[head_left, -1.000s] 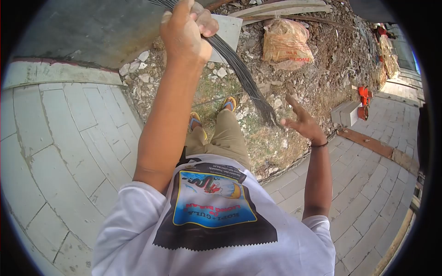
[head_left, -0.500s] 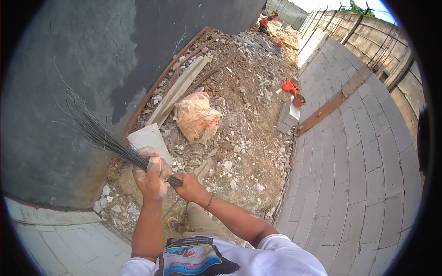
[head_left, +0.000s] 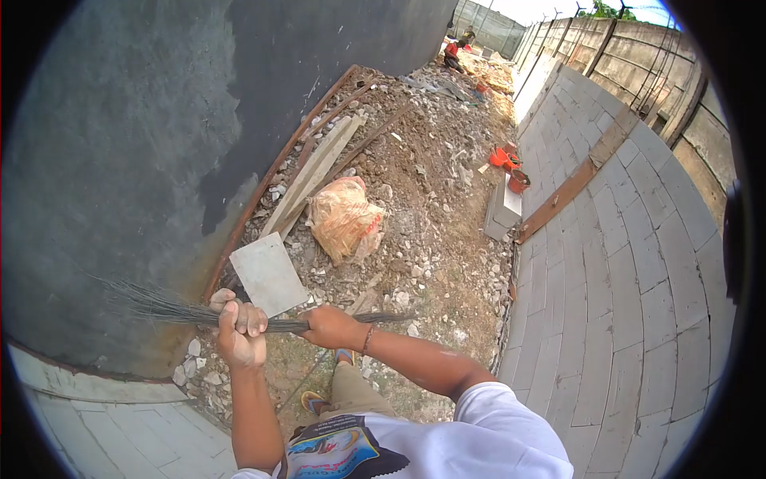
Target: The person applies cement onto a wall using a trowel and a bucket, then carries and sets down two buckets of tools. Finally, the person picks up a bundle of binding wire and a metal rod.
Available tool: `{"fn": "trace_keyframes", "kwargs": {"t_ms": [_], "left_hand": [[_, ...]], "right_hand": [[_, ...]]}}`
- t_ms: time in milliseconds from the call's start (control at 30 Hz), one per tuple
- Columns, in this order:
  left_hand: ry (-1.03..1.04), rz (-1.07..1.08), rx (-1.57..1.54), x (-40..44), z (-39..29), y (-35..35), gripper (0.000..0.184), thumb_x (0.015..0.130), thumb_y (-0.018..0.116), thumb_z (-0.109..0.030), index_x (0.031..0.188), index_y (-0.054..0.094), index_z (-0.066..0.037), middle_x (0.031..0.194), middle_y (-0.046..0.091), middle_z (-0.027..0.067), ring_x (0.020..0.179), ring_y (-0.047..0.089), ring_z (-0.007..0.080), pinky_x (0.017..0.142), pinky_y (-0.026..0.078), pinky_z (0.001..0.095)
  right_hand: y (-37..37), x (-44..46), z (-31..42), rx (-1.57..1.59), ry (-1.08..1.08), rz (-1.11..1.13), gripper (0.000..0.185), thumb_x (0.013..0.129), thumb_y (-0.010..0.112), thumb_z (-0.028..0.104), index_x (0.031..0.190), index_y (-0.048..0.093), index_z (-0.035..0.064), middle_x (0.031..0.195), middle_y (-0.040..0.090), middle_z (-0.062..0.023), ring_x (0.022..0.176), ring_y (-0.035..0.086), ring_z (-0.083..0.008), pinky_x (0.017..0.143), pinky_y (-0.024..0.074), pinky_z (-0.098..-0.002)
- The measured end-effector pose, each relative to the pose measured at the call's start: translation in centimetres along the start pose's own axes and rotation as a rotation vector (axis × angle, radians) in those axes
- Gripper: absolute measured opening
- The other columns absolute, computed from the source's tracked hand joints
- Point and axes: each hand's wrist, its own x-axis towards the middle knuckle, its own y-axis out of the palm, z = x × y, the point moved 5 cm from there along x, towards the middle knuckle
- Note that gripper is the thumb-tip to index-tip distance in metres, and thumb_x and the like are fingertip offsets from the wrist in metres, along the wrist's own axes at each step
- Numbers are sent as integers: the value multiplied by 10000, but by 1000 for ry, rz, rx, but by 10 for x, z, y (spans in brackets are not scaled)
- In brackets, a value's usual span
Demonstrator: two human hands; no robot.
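Note:
A long bundle of thin dark wires point(head_left: 286, 326) lies nearly level across the front of my body. My left hand point(head_left: 241, 331) is closed around it, left of centre, with the fingers wrapped over the wires. To the left of that hand the loose wire ends fan out in front of the dark wall. My right hand point(head_left: 329, 327) grips the same bundle a little farther right, and a short, narrow length sticks out beyond it. Below the bundle my sandalled feet show on the ground.
A square grey slab point(head_left: 268, 275), wooden planks point(head_left: 313, 177) and a plastic sack point(head_left: 345, 219) lie on rubble ahead. Pale blocks point(head_left: 503, 209) with orange buckets point(head_left: 519, 182) stand by the right block wall point(head_left: 614, 263). A person in red point(head_left: 453, 54) is far ahead, with another person behind.
At first my right hand was open, off the wires; it has since closed on them. The view has lifted from my feet. Since half a second ago, the bundle has swung from slanted to nearly level.

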Motion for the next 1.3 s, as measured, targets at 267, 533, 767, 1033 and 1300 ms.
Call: {"fn": "trace_keyframes", "kwargs": {"t_ms": [267,533,767,1033,1300], "left_hand": [[-178,1,8,-33,15,-28,441,954,650,-260,1303,460,-68,587,448,-62,586,518,99,701,495,323],[-393,-106,123,-78,58,-57,410,987,615,-307,1254,529,-7,568,423,-51,534,515,118,635,496,336],[-477,48,-65,-80,50,-57,553,918,717,-284,1375,490,-71,577,473,-56,507,536,109,600,506,313],[-570,-13,-121,-81,67,-73,374,999,547,-457,1221,561,-156,514,338,-85,411,324,57,486,339,259],[-605,-24,-83,-63,98,-51,351,996,591,-376,1210,557,-100,562,380,-75,479,397,67,546,388,267]], "right_hand": [[33,-57,-28,-65,182,112,356,905,610,343,887,700,-1,841,688,-234,811,680,-413,761,552,-512],[124,-119,-49,92,341,193,380,948,560,334,938,685,-24,862,676,-267,882,669,-429,802,544,-490],[136,-147,-21,391,507,430,485,934,594,425,1186,619,12,1085,666,-277,991,658,-419,888,505,-466],[106,-128,4,639,188,44,528,901,645,513,1105,654,26,948,669,-184,908,642,-265,791,494,-391],[87,-98,-21,648,310,176,554,898,651,552,821,637,4,655,563,-68,642,516,-163,617,433,-367]]}}
